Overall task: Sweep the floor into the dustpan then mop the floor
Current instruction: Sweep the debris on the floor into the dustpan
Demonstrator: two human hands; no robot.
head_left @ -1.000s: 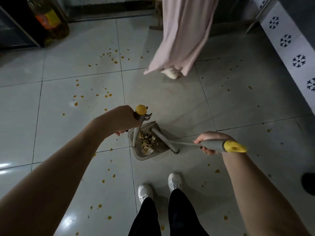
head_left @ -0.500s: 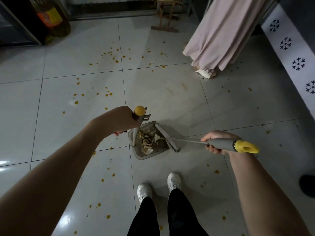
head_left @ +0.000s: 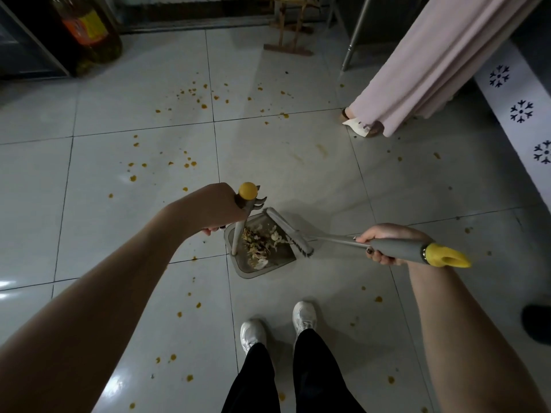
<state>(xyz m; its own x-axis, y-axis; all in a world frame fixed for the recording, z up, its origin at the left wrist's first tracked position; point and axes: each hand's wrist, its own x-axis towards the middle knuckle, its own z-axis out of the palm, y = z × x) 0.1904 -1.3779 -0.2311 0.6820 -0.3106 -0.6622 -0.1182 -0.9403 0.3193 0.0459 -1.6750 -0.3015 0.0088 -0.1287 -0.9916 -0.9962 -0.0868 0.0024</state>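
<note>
A grey dustpan (head_left: 280, 260) stands on the pale tiled floor (head_left: 298, 162) just ahead of my white shoes. It holds a heap of pale scraps (head_left: 261, 242). My left hand (head_left: 214, 208) grips the top of the dustpan's upright handle (head_left: 248, 190), which ends in a yellow knob. My right hand (head_left: 383, 242) grips the grey broom handle (head_left: 417, 251) with its yellow end. The broom head (head_left: 290, 232) lies at the dustpan's right-hand mouth, touching the scraps. Small orange crumbs (head_left: 190, 163) are scattered over the tiles all around.
Another person in a long pink skirt (head_left: 432, 70) stands at the back right, one sandalled foot (head_left: 362, 128) showing. A large bottle (head_left: 89, 34) and a dark cabinet are at the back left, a wooden stand (head_left: 287, 28) at the back, a patterned white wall (head_left: 518, 111) on the right.
The person in the pink skirt has stepped from the middle back to the right. My right hand has drawn the broom handle rightward, and the broom head has shifted to the dustpan's mouth.
</note>
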